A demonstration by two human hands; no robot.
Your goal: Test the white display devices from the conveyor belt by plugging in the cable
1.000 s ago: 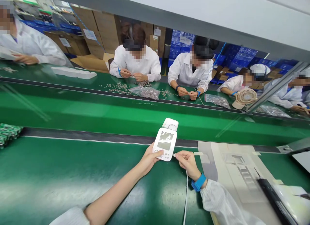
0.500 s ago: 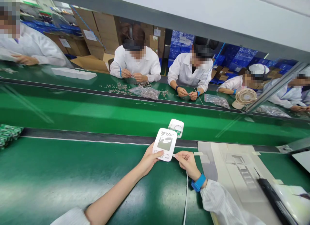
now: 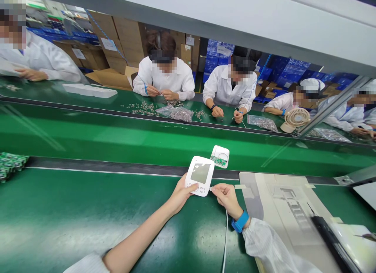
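My left hand is closed around the lower left of a white device with a grey screen and outlined buttons, its thumb lying over the buttons. The screen faces up towards me and looks blank. At the device's lower right side, my right hand pinches the plug of a white cable, and the plug tip touches the side edge. The cable runs down to the near edge of the view. Beyond the device, on the green conveyor belt, lies a white open casing with a green circuit board in it.
Green circuit boards are heaped at the far left. To the right lie a taped paper sheet and a dark pen-like tool. Across the belt, several co-workers in white coats handle small parts near plastic bags and a small fan.
The open casing has moved slightly right along the belt. Marks that showed on the device's screen area are gone. A co-worker's hands opposite have moved apart. My hands hold almost still.
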